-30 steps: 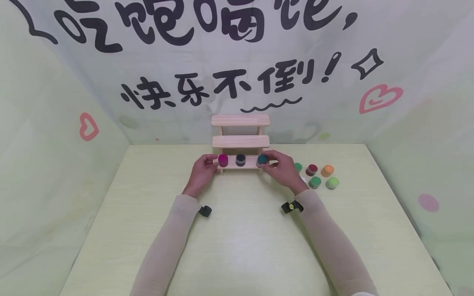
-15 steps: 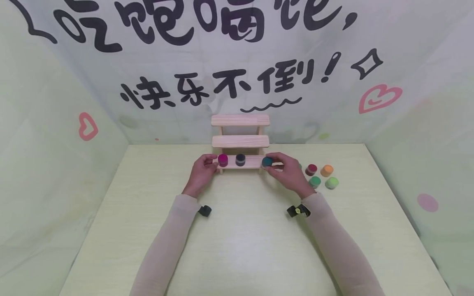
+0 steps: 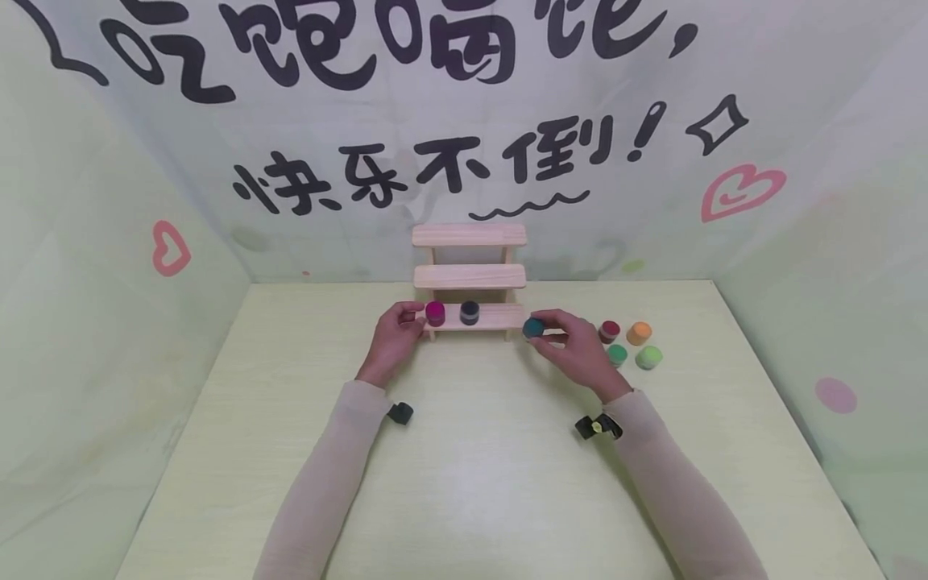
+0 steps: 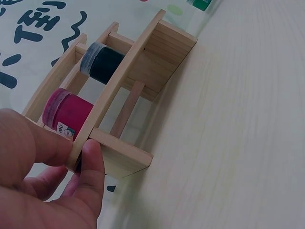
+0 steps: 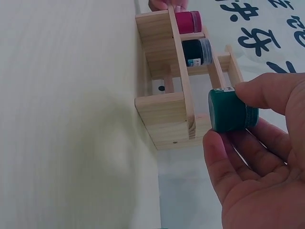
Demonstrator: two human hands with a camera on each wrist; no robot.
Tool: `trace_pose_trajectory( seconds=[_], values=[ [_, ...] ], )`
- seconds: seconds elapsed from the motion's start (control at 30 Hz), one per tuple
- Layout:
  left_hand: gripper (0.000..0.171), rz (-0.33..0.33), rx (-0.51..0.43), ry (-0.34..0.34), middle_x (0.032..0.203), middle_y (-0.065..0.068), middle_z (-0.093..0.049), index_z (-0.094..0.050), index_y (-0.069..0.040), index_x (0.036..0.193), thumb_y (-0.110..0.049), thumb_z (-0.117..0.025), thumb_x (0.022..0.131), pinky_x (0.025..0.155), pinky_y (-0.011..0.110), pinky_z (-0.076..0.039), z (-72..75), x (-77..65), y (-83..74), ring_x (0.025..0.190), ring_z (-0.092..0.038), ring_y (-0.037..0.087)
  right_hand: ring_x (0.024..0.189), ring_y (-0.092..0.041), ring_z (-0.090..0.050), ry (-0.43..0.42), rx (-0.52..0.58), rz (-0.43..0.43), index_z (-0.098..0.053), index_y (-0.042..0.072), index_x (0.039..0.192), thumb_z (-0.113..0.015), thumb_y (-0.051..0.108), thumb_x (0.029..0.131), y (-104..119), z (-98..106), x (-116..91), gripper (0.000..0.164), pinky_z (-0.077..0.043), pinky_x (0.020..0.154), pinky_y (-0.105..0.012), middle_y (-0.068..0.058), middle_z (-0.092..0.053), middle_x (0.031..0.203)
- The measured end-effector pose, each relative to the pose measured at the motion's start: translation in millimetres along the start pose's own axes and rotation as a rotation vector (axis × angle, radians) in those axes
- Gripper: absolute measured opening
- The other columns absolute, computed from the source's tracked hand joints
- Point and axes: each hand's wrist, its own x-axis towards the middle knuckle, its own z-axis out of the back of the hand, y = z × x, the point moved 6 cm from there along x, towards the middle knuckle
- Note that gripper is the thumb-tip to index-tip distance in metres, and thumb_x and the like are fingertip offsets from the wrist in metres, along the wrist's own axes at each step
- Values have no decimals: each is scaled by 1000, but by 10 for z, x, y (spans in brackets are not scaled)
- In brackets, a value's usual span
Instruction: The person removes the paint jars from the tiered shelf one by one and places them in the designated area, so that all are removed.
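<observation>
A small three-tier wooden stand (image 3: 470, 276) is set against the back wall. On its lowest step are a magenta paint jar (image 3: 435, 313) at the left end and a dark paint jar (image 3: 470, 312) in the middle. My left hand (image 3: 395, 341) grips the left end of that step, as the left wrist view shows, with the thumb on the board's underside edge (image 4: 90, 162). Just off the step's right end, my right hand (image 3: 578, 352) pinches a teal paint jar (image 5: 233, 109) between thumb and fingers, holding it clear of the table.
Right of the right hand, a dark red jar (image 3: 610, 331), an orange jar (image 3: 640, 333), a green jar (image 3: 617, 355) and a light green jar (image 3: 649, 357) stand on the table (image 3: 464, 483). Fabric walls (image 3: 326, 242) enclose the back and sides.
The right hand has moved right and slightly toward me, carrying the teal paint jar off the right end of the lowest step. The left hand has stayed on the stand.
</observation>
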Motion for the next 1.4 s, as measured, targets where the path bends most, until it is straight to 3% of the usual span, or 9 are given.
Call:
trace_pose_trajectory(
  seconds=[0.4, 0.7, 1.03, 1.4],
  values=[
    [31, -2, 5, -7, 123, 11, -61, -60, -10, 129, -12, -63, 98, 95, 32, -59, -1, -8, -6, 112, -64, 25, 115, -22, -65, 0, -32, 6, -62, 11, 133, -74, 25, 94, -61, 39, -174, 43, -60, 94, -27, -5, -67, 123],
    [32, -12, 23, -8, 124, 12, -61, -60, -11, 131, -13, -63, 98, 94, 32, -60, -7, -7, 12, 112, -64, 25, 115, -25, -65, 8, 6, 11, -62, 8, 133, -74, 17, 94, -128, 96, -352, 41, -59, 95, -23, -8, -66, 124],
    [33, -13, 26, -18, 124, 13, -61, -60, -10, 130, -14, -63, 98, 96, 35, -59, -4, -25, 0, 112, -64, 26, 109, -27, -68, 26, -9, 30, -64, 6, 128, -75, 11, 92, -154, 145, -534, 38, -60, 93, -26, -13, -68, 123],
    [32, 5, 5, -6, 123, 12, -61, -60, -11, 130, -12, -63, 98, 94, 33, -59, -4, 2, 25, 111, -64, 25, 107, -22, -69, 58, -25, -14, -66, 9, 121, -78, 14, 89, -184, 230, -728, 35, -61, 93, -28, -6, -69, 119]
  ],
)
